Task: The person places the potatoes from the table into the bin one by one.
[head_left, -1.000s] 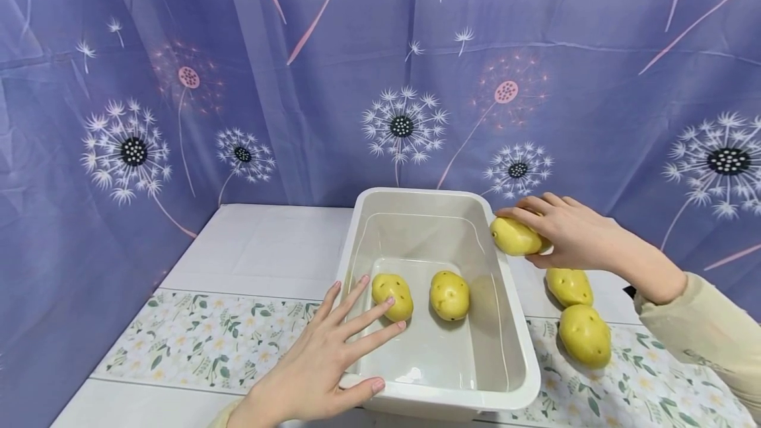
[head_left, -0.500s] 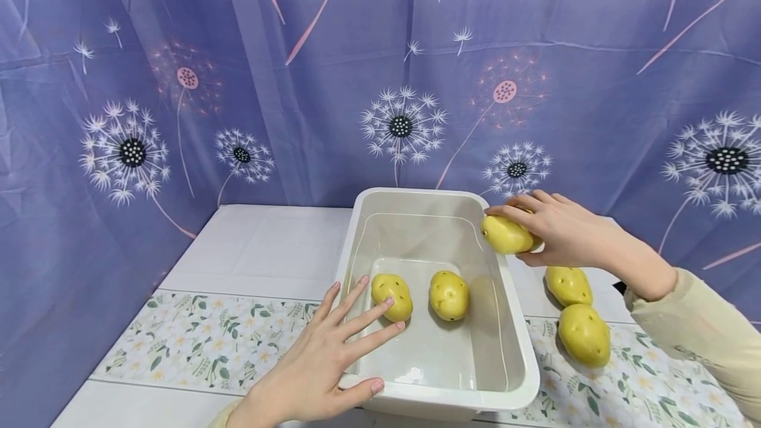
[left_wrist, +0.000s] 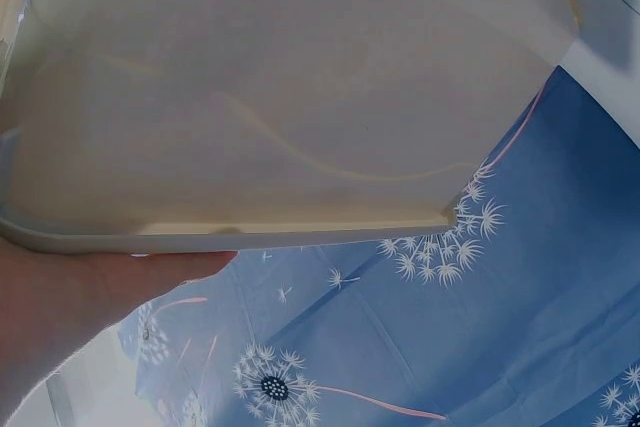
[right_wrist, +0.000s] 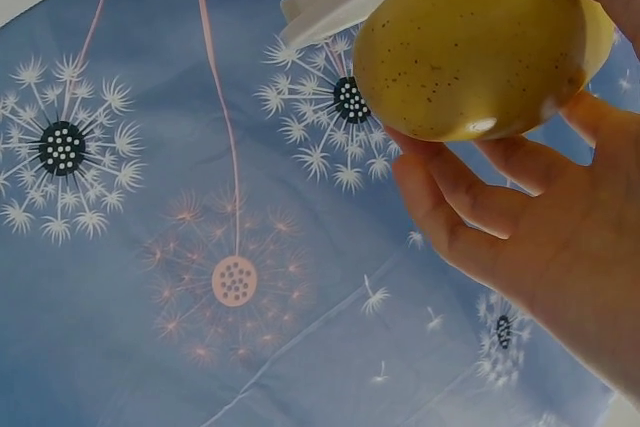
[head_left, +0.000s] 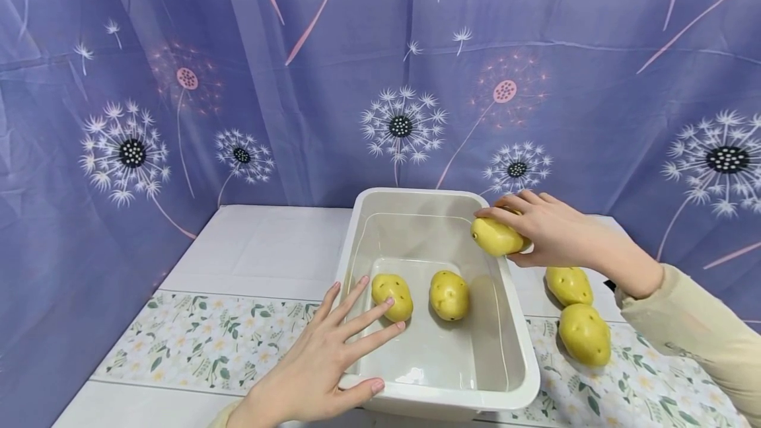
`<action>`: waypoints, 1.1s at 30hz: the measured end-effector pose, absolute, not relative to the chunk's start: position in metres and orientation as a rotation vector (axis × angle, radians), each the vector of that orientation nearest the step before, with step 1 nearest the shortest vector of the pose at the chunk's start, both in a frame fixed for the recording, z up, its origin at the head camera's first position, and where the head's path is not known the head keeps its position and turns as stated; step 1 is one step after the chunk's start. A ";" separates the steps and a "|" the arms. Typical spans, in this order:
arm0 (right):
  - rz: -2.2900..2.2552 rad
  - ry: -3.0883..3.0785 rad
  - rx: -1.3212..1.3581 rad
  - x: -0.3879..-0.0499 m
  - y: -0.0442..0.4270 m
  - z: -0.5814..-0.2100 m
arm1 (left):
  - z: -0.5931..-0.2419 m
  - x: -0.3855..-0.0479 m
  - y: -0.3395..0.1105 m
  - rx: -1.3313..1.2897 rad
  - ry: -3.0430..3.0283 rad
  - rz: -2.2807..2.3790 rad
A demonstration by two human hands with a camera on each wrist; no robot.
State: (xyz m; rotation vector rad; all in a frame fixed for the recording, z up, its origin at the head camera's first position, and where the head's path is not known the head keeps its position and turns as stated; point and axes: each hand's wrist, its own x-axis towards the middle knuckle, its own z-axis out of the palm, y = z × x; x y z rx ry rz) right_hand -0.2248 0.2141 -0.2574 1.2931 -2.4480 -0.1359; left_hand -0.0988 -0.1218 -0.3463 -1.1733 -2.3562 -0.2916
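Status of the work in hand: loading appears partly complete, judging by how the potatoes lie.

Done: two yellow potatoes sit apart on the floor of my light-grey plastic basin (head_left: 522,349): the left potato (head_left: 394,288) and the right potato (head_left: 450,296).

In process: my right hand (head_left: 555,233) grasps the held potato (head_left: 495,236), thumb on one side and fingers curled round the other. This potato is raised at the basin's right rim, near the far corner, its free end pointing in over the interior. It is not yet released. My fingers hide part of it.

Support: my left hand (head_left: 327,352) grasps nothing. Its fingers are spread and extended across the near-left part of the basin, with the thumb at the near rim. Two fingertips overlap the left potato in the head view; I cannot tell whether they touch it.

Left to do, in my judgement: lower and release the held potato, then transfer two more. The far loose potato (head_left: 569,285) and the near loose potato (head_left: 585,335) lie close together on the table (head_left: 267,240), to the right of the basin.
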 end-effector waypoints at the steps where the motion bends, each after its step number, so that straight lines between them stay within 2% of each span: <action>1: -0.140 -2.435 1.301 -0.225 0.213 -0.258 | -0.346 -0.099 -0.122 -1.174 -2.356 -0.293; 33: -0.206 -2.413 1.366 -0.231 0.182 -0.262 | -0.347 -0.099 -0.122 -1.170 -2.372 -0.313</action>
